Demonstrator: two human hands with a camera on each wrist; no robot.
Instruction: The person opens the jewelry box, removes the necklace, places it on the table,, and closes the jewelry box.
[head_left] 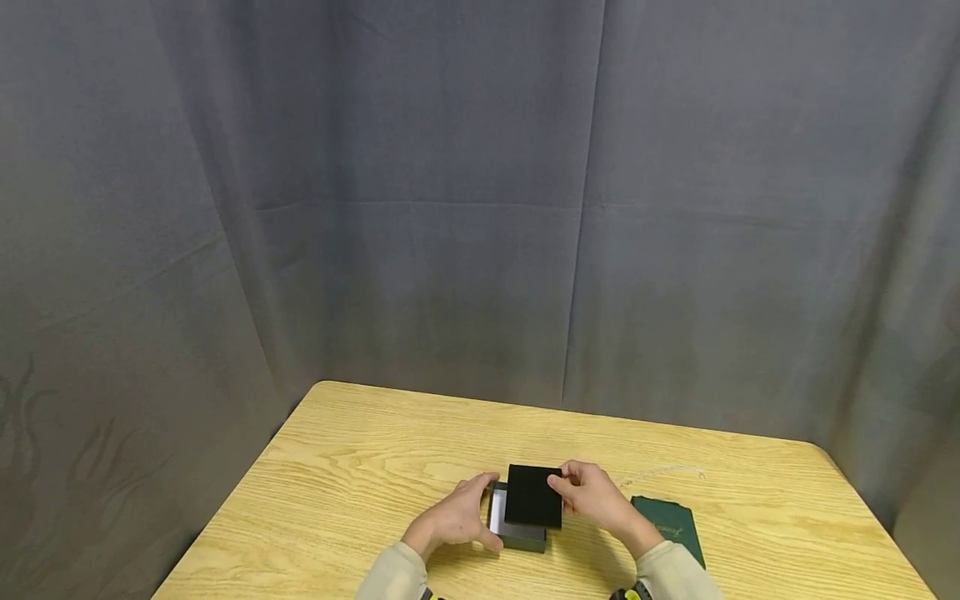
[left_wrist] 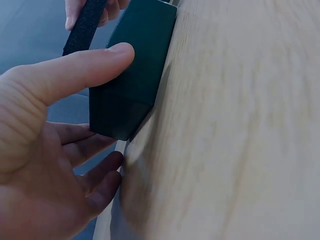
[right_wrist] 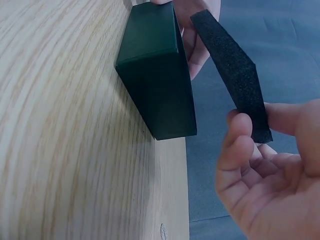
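Note:
A small dark green box point(head_left: 525, 537) without a lid sits on the table, its pale inside partly showing. My left hand point(head_left: 459, 514) holds it from the left, thumb on the near side and fingers at the far side. In the left wrist view, the thumb lies against the box's green wall point(left_wrist: 142, 55). My right hand point(head_left: 596, 497) pinches a square black foam pad point(head_left: 531, 497) by its right edge, between thumb and fingers. The pad point(right_wrist: 232, 67) is tilted just above the open box, apart from it in the right wrist view, and covers part of the opening in the head view.
On the wooden table point(head_left: 360, 467), a flat dark green piece with gold lettering point(head_left: 671, 521) lies to the right, partly behind my right forearm. A thin light chain point(head_left: 663, 472) stretches behind it. Grey curtains point(head_left: 465, 250) hang beyond the table's edge.

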